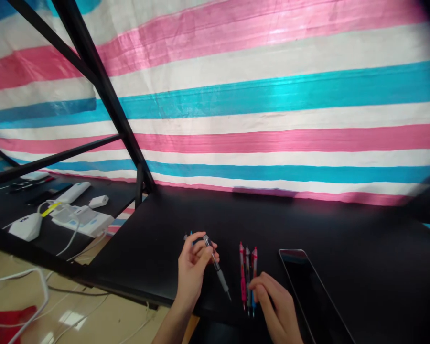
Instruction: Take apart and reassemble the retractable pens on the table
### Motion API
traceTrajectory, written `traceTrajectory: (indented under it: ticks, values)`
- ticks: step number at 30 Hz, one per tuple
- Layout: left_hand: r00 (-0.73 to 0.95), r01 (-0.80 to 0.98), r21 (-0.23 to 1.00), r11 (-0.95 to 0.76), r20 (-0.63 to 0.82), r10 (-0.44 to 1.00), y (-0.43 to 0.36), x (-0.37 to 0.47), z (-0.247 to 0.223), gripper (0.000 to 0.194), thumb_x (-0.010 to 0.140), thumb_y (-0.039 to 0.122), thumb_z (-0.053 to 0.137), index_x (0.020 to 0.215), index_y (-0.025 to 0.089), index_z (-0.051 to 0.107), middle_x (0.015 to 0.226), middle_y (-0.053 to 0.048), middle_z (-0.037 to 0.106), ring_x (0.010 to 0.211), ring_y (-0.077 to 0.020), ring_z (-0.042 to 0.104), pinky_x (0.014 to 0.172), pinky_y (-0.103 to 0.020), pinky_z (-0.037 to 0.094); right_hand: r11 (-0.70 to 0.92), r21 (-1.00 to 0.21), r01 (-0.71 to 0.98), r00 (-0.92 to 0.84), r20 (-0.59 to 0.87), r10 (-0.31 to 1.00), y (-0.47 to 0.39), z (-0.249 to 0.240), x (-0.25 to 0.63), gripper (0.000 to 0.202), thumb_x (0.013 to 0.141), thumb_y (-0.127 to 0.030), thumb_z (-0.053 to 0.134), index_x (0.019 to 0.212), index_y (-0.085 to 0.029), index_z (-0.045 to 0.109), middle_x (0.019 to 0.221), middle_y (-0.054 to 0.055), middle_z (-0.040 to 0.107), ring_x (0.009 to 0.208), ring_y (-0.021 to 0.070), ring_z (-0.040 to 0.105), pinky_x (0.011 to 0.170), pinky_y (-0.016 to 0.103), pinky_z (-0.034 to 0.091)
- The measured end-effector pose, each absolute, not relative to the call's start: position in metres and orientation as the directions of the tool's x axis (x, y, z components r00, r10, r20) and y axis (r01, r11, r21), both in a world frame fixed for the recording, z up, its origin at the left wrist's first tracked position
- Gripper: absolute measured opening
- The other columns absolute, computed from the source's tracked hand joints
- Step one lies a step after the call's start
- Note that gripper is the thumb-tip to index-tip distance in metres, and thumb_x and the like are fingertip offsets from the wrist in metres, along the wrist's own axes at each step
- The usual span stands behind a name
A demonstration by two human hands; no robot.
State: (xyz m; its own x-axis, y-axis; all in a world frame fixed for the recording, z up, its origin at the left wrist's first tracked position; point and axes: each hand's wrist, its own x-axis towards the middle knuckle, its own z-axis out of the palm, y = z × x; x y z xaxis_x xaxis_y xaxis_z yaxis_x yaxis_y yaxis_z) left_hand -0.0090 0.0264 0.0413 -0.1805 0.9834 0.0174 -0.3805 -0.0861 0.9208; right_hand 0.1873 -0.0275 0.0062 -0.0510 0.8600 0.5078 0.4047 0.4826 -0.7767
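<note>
On the black table (157, 215), my left hand (195, 263) pinches a grey-and-clear pen (220, 277) near its upper end, its tip slanting down to the right. Tips of other pens (188, 234) show just behind that hand, mostly hidden. To the right, several pens lie side by side: a pink one (242, 277), a grey one (248, 267) and one with a red top (254, 258) and a blue lower part. My right hand (274, 306) has its thumb and index finger together at the lower part of the rightmost pen.
A dark phone or tablet (315, 296) lies right of my right hand. On another table at the left are a white power strip (89, 220), a white adapter (98, 201) and cables. A black metal frame (111, 95) stands before a striped sheet (272, 105).
</note>
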Motion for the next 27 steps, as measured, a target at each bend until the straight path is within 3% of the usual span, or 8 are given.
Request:
traceTrajectory:
  ticks: [7,16,21,27]
  values:
    - [-0.140,-0.376,0.922,-0.088,0.037,0.989,0.031,-0.011,0.045,0.041,0.081,0.030,0.079,0.114,0.021,0.055,0.088,-0.003,0.074,0.069,-0.0153,0.069,0.067,-0.030,0.058,0.511,-0.752,0.416,-0.069,0.534,0.843,-0.027,0.007,0.188,0.028,0.104,-0.026,0.046,0.086,-0.023,0.068,0.076,0.002,0.072,0.067,0.0180,0.068,0.071,0.028,0.051]
    - [-0.104,-0.332,0.936,-0.113,0.082,0.991,0.040,-0.021,0.048,0.037,0.081,0.027,0.079,0.109,0.019,0.055,0.085,-0.005,0.076,0.067,-0.0152,0.070,0.065,-0.029,0.058,0.480,-0.781,0.400,-0.072,0.495,0.866,-0.029,0.003,0.187,0.029,0.104,-0.026,0.045,0.086,-0.022,0.067,0.076,0.003,0.070,0.070,0.0184,0.067,0.063,0.026,0.048]
    - [-0.090,-0.323,0.942,-0.092,0.066,0.994,0.043,-0.026,0.050,0.046,0.082,0.026,0.079,0.119,0.020,0.052,0.087,-0.004,0.077,0.067,-0.0152,0.071,0.066,-0.029,0.059,0.487,-0.775,0.404,-0.081,0.500,0.862,-0.027,0.007,0.187,0.029,0.104,-0.025,0.045,0.083,-0.022,0.065,0.074,0.003,0.068,0.068,0.0181,0.065,0.062,0.026,0.046]
    - [-0.066,-0.301,0.949,-0.090,0.073,0.995,0.047,-0.032,0.050,0.039,0.080,0.025,0.080,0.109,0.018,0.054,0.087,-0.006,0.077,0.067,-0.0168,0.072,0.066,-0.031,0.060,0.484,-0.783,0.390,-0.069,0.500,0.863,-0.026,0.006,0.185,0.031,0.105,-0.024,0.043,0.081,-0.021,0.064,0.071,0.003,0.064,0.065,0.0170,0.063,0.060,0.025,0.045]
